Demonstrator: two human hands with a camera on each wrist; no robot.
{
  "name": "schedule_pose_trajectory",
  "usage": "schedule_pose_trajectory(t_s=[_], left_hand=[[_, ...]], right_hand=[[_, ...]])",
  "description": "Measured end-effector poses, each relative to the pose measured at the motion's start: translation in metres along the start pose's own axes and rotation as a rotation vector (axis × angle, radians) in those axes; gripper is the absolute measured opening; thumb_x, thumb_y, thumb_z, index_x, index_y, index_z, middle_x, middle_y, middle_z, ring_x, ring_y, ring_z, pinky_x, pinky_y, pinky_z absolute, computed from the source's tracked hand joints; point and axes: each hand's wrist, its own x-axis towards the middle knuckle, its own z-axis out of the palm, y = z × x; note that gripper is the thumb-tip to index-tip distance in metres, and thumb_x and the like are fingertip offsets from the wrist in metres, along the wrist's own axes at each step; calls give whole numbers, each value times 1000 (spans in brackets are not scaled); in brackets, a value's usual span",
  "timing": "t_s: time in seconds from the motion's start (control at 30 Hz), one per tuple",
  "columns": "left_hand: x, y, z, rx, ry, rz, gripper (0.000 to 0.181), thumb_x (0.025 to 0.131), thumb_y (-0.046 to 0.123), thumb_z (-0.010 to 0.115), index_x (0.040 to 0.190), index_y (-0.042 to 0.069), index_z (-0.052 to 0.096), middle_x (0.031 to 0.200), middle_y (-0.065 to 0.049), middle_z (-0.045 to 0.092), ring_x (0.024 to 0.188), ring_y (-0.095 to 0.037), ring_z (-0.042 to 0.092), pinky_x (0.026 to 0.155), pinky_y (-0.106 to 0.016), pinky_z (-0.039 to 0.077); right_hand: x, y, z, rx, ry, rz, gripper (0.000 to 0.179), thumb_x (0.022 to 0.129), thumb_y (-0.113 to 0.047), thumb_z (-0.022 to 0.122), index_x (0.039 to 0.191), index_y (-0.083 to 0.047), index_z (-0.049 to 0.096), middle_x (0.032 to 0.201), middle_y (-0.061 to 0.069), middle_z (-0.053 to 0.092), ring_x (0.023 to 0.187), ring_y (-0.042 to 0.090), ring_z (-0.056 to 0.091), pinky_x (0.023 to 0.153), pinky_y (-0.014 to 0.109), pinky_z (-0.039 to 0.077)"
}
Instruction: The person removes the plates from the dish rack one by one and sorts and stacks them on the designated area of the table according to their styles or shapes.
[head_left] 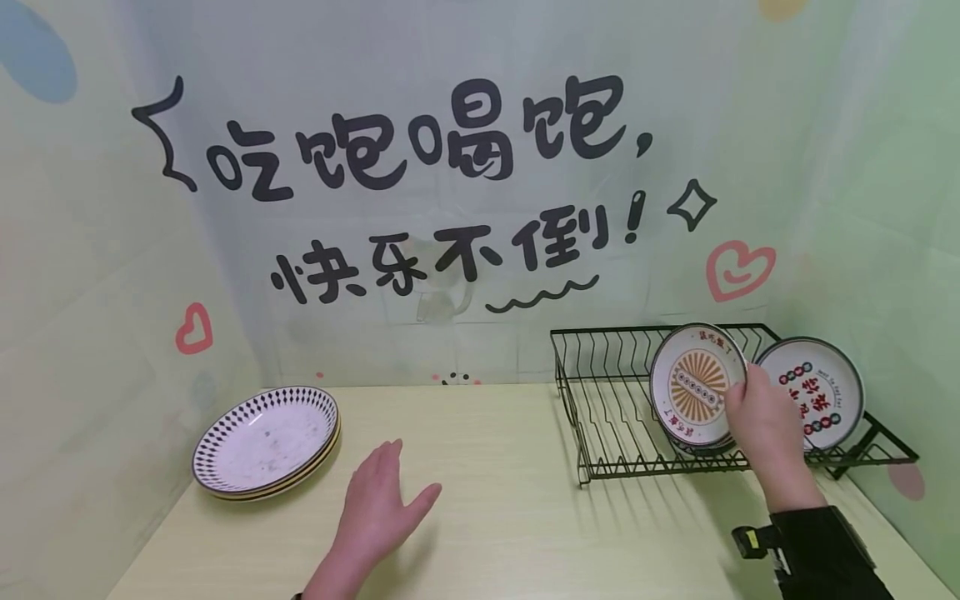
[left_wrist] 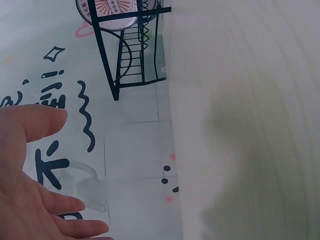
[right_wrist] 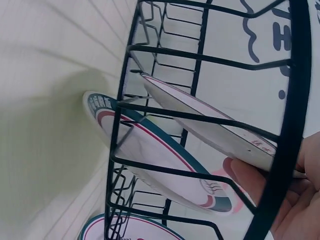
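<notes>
My right hand grips the right edge of a round white plate with an orange sunburst, tilted up at the black wire rack. In the right wrist view, the thumb and fingers of that hand pinch the plate's rim. Beside it a green-rimmed plate leans between the wires. Another white plate with red lettering stands at the rack's right end. Over the table my left hand is held with fingers extended and thumb spread, touching nothing.
A stack of white plates with a dark diamond-patterned rim lies at the left of the pale wooden table. Behind the table hangs a printed backdrop with large dark lettering. The rack stands close to the right wall.
</notes>
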Motion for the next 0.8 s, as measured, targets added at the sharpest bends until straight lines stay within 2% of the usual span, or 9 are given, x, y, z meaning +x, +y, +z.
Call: schedule_pose_trajectory(t_s=[0.17,0.43,0.67,0.8], left_hand=[[1,5,1,-19,-2,-4,81,88,39,73,143,-9,39,146,-29,41,137,-46,34,112,-59,28],[4,15,3,-40,14,22,79,88,38,73,143,-9,40,145,-28,42,136,-44,36,112,-58,28],[6,23,3,-65,9,24,79,89,38,72,144,-8,39,146,-27,41,137,-44,35,113,-58,28],[7,27,3,-88,3,19,80,88,38,73,145,-8,38,147,-26,40,138,-43,34,113,-58,28]], right_hand=[[-1,-3,-4,10,63,-27,24,96,-5,43,110,15,49,79,34,57,54,37,53,44,49,41],[-5,-10,-5,51,97,-46,21,97,-6,43,107,10,52,79,31,59,54,31,50,43,38,37],[-8,-15,-6,83,114,-44,14,97,-7,44,98,5,52,79,29,59,57,32,48,46,36,35],[-11,-18,-7,113,111,-11,19,97,-8,44,104,7,54,86,30,61,62,34,51,49,36,37]])
